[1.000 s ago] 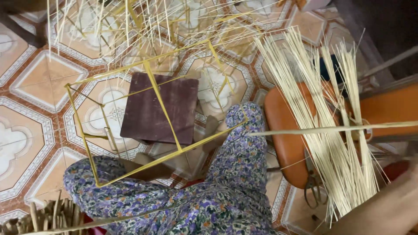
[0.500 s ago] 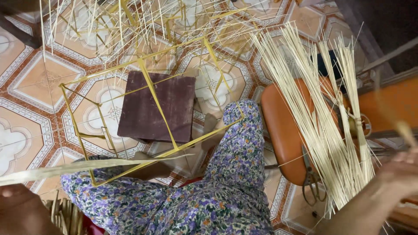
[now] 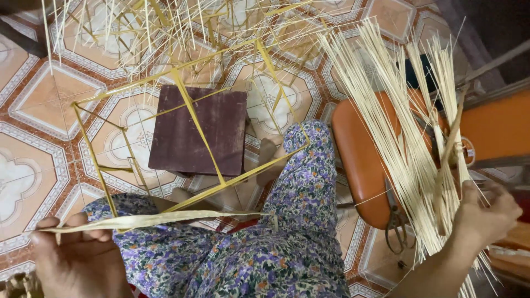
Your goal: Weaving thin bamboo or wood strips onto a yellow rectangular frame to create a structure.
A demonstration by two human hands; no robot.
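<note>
Left hand [image 3: 77, 256]: now in view at the lower left, grip pinched on a flat strip [image 3: 160, 219] lying across the lap.
Right hand [image 3: 488, 212]: moved down onto the splint bundle [image 3: 408, 160] on the orange stool [image 3: 359, 160], fingers closed around some splints.
Frame [image 3: 187, 116]: unmoved over the floor.

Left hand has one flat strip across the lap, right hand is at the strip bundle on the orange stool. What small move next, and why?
Probably lift the right hand away from the pale strip bundle with the single strip it appears to pinch. The left hand already holds a flat strip level beside the yellow frame, so a second strip seems wanted there.
</note>
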